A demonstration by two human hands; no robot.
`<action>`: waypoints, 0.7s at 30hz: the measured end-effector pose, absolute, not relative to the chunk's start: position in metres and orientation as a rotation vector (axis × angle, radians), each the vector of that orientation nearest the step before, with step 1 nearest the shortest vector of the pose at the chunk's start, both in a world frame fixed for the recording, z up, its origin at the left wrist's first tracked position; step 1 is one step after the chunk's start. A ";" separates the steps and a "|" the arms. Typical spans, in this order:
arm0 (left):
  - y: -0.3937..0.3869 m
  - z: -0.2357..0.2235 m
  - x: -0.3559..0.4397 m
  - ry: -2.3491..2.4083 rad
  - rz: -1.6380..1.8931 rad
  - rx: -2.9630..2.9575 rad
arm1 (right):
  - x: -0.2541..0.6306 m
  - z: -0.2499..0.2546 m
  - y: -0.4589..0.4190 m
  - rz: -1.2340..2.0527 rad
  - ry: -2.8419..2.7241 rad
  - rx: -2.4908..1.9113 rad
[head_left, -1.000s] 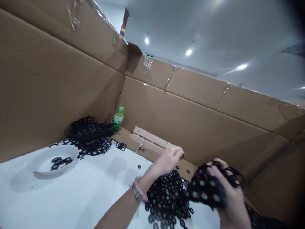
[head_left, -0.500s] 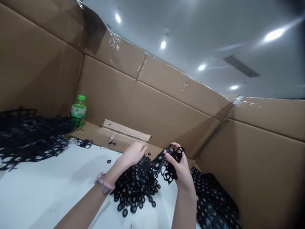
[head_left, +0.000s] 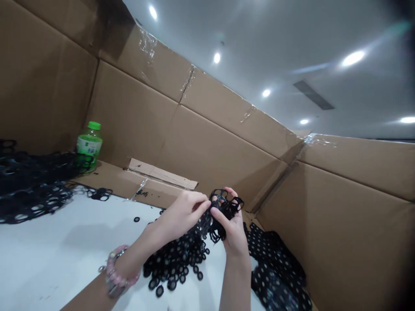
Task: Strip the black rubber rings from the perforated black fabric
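Both hands meet at the centre over a white table [head_left: 48, 263]. My right hand [head_left: 231, 226] grips a bunched black perforated rubber sheet [head_left: 222, 207], holding it upright. My left hand [head_left: 180, 214] pinches the same sheet at its left edge with fingertips. Below the hands lies a heap of small black rubber rings [head_left: 177, 259]. A beaded bracelet sits on my left wrist.
Tall cardboard walls [head_left: 201, 138] enclose the table on all sides. A green-capped bottle [head_left: 88, 144] stands in the back left corner beside a pile of punched-out black webbing [head_left: 35, 185]. More black perforated sheets [head_left: 275, 272] lie at the right, against the cardboard.
The view has swung right, so the white bowl left the frame. My hands have come together, and the left one now pinches the sheet held by the right.
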State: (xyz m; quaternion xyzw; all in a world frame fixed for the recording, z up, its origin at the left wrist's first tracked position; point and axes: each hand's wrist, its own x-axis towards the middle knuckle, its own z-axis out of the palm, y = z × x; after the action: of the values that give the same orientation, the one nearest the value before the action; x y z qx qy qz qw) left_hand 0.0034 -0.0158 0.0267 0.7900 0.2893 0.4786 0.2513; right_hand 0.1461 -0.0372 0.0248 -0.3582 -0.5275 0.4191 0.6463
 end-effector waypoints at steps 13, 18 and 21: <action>0.050 -0.017 -0.034 1.201 0.982 2.086 | 0.156 0.034 -0.028 1.245 -0.845 -0.617; 0.049 -0.036 -0.008 1.276 0.721 2.178 | 0.155 0.036 -0.028 1.268 -0.790 -0.585; 0.038 -0.021 0.000 1.242 0.959 2.190 | 0.156 0.034 -0.032 1.189 -0.747 -0.656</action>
State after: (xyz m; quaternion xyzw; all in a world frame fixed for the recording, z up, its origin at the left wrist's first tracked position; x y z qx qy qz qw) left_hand -0.0001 0.0376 -0.0214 0.7926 0.4495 0.3472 0.2217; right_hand 0.1561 -0.0316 0.0341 -0.2963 -0.3373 0.5367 0.7144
